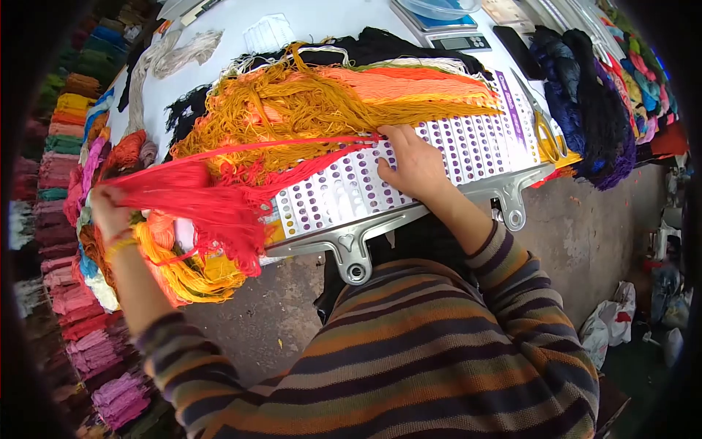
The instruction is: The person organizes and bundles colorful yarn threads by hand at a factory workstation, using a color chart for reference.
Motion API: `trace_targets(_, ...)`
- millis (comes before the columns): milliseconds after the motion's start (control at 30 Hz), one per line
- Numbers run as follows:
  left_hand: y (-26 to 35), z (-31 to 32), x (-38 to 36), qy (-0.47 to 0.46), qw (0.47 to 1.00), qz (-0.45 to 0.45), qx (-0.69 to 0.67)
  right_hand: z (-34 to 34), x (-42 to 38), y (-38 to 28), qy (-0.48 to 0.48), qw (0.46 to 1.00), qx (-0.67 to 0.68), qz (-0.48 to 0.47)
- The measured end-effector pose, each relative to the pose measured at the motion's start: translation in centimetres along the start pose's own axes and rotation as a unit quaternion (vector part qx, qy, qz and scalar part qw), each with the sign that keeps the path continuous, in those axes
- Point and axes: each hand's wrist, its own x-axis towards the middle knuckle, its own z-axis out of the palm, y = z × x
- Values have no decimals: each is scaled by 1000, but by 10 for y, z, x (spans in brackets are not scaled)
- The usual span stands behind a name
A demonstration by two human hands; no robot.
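A skein of red yarn (190, 197) stretches across the left part of the table. My left hand (110, 212) is closed round its left end, beyond the table's edge. Two red strands run from there to the fingertips of my right hand (415, 162), which pins their end on a white board with rows of purple dots (468, 150). My right thumb is spread from the index finger. Behind the red yarn lies a heap of mustard yarn (270, 102), with peach yarn (409, 85) and black yarn (380, 47) laid out beyond it.
Yellow-handled scissors (545, 132) lie right of the board, near a dark phone (519, 53) and a digital scale (457, 42). Dark blue and black skeins (581, 95) hang over the right edge. A metal bracket (355, 249) lines the front edge. Stacked coloured yarns (73, 293) fill the left side.
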Motion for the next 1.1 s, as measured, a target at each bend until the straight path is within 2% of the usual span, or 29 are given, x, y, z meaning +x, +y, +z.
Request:
trace_targets(67, 49, -74, 63, 161, 974, 112, 116, 1, -1, 1, -4, 1000, 0, 0)
trace_targets(100, 85, -119, 96, 197, 965, 119, 125, 1, 0, 1, -9, 1000, 1, 5)
trace_targets(133, 124, -139, 96, 182, 964, 113, 156, -1, 0, -1, -15, 1000, -3, 10)
trace_targets(167, 163, -178, 127, 181, 960, 113, 182, -1, 1, -2, -14, 1000, -3, 9)
trace_targets(200, 189, -186, 130, 187, 932, 198, 238, 0, 1, -1, 0, 1000, 9, 12)
trace_targets(267, 192, -92, 46, 211, 919, 270, 197, 1, 0, 2, 15, 1000, 20, 14)
trace_targets(300, 187, -96, 56, 109, 946, 226, 207, 2, 1, 3, 39, 999, 23, 12)
trace_targets(333, 163, -54, 26, 75, 971, 165, 155, 4, 1, 3, 63, 998, 27, 9)
trace_targets(367, 129, 4, -24, 7, 983, 125, 137, 5, 1, 4, 63, 998, 27, 9)
trace_targets(400, 99, 84, -91, 12, 987, 95, 129, 6, 2, 4, 42, 999, 16, 23)
trace_targets(433, 70, 93, -102, -156, 973, -18, 168, 6, 4, 6, 20, 999, 2, 37)
trace_targets(467, 29, 131, -129, -125, 969, 24, 213, 4, 6, 7, 19, 999, 0, 36)
trace_targets(500, 8, 165, -167, -173, 958, -18, 229, 3, 9, 6, 4, 1000, -10, 27)
trace_targets(533, -18, 182, -181, -275, 943, -87, 166, 3, 13, 5, -10, 1000, -20, 17)
trace_targets(600, -58, 224, -212, -353, 913, -164, 125, 1, 17, 2, -22, 999, -20, 16)
trace_targets(667, -90, 257, -234, -425, 884, -167, 104, 0, 20, 3, -34, 999, -23, 15)
trace_targets(733, -114, 284, -246, -431, 876, -155, 151, 2, 20, 6, -56, 998, 16, 19)
trace_targets(800, -155, 302, -237, -448, 878, -30, 167, 4, 19, 10, -55, 997, 41, 41)
trace_targets(867, -151, 312, -233, -443, 872, -25, 208, 4, 16, 12, -11, 993, 99, 67)
trace_targets(933, -147, 322, -235, -394, 862, -12, 318, 5, 14, 13, 8, 991, 111, 67)
trace_targets(1000, -143, 330, -241, -379, 858, -10, 346, 8, 13, 14, 28, 993, 101, 52)
trace_targets(1067, -146, 337, -243, -342, 852, 45, 394, 10, 13, 14, 34, 993, 104, 52)
trace_targets(1100, -147, 340, -243, -344, 850, 45, 396, 10, 13, 15, 37, 993, 104, 50)
